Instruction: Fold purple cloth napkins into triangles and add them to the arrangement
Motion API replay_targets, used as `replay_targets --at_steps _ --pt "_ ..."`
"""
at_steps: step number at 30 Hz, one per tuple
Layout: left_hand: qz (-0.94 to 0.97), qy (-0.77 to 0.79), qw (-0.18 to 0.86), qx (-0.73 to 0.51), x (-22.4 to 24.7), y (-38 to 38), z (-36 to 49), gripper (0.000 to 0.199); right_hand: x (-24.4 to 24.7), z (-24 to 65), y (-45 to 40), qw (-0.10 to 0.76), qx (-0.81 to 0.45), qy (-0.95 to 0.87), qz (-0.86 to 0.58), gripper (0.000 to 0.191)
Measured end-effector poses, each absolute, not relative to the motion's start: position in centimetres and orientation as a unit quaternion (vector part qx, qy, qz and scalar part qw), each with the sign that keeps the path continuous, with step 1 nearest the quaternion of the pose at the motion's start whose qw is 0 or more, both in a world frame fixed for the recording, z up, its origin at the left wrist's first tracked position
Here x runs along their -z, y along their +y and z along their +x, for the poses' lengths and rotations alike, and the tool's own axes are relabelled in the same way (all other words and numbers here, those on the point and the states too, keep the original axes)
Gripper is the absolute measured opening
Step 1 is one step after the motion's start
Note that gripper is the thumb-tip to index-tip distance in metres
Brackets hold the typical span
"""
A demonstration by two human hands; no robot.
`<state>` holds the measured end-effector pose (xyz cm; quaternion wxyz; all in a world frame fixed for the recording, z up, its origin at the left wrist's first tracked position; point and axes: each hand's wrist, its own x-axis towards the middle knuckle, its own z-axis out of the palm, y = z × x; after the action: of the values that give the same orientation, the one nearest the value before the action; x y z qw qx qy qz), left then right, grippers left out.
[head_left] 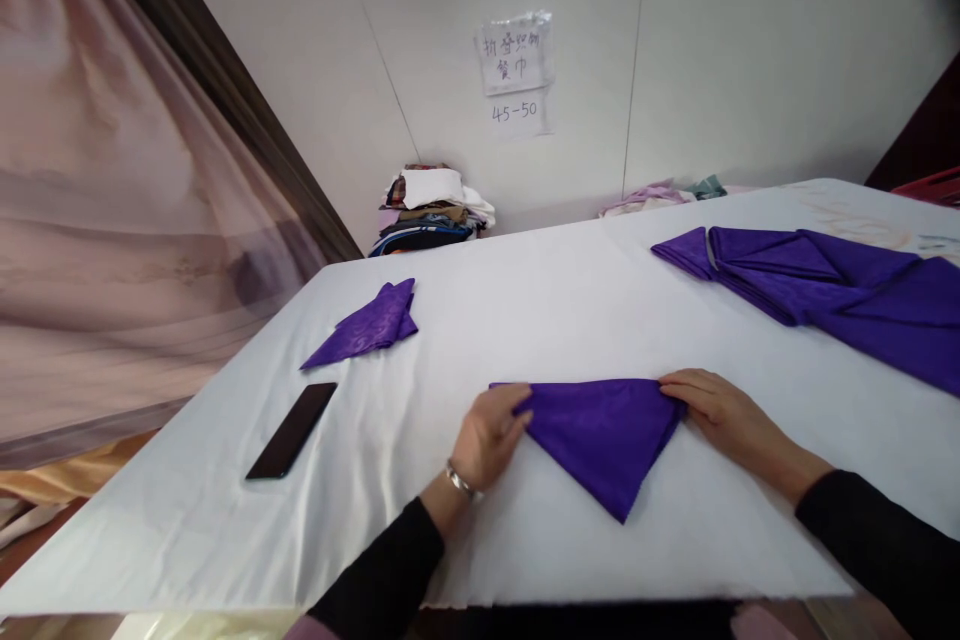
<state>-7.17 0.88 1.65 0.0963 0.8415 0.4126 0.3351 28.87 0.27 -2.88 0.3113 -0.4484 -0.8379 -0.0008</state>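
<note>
A purple cloth napkin, folded into a triangle, lies on the white-covered table with its point toward me. My left hand, a silver bracelet at its wrist, pinches the napkin's left corner between thumb and fingers. At the opposite corner, my right hand grips the fabric, its thumb hidden beneath or behind the fingers. The long folded edge runs between both hands on the far side.
A folded purple napkin and a black phone lie at left. More purple napkins spread at right. Stacked clothes stand behind the table's far edge. A paper sign hangs on the wall; a curtain borders the left.
</note>
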Motion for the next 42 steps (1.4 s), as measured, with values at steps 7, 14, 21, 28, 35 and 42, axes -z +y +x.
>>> replay_targets --at_steps 7,14,21,28,35,42 --pt "0.777 0.505 0.144 -0.347 0.5 5.0 -11.3 0.027 3.1 29.0 1.1 0.325 0.016 -0.815 -0.479 0.036" --pt "0.793 0.459 0.191 -0.353 0.4 5.2 -10.1 0.015 2.9 29.4 1.5 0.312 0.001 -0.801 -0.51 0.035" --pt "0.84 0.439 0.166 -0.27 0.6 5.2 -10.4 0.011 3.2 29.8 2.3 0.321 -0.017 -0.786 -0.529 0.037" --pt "0.851 0.447 0.153 -0.231 0.1 4.9 -10.3 0.016 3.5 30.1 2.7 0.308 -0.022 -0.779 -0.545 0.039" --pt "0.848 0.462 0.151 -0.213 0.0 4.9 -9.9 0.022 3.3 30.1 2.9 0.308 -0.008 -0.778 -0.548 0.037" --pt "0.843 0.488 0.126 -0.19 0.4 5.0 -9.3 0.023 2.4 29.4 2.8 0.316 -0.013 -0.765 -0.56 0.037"
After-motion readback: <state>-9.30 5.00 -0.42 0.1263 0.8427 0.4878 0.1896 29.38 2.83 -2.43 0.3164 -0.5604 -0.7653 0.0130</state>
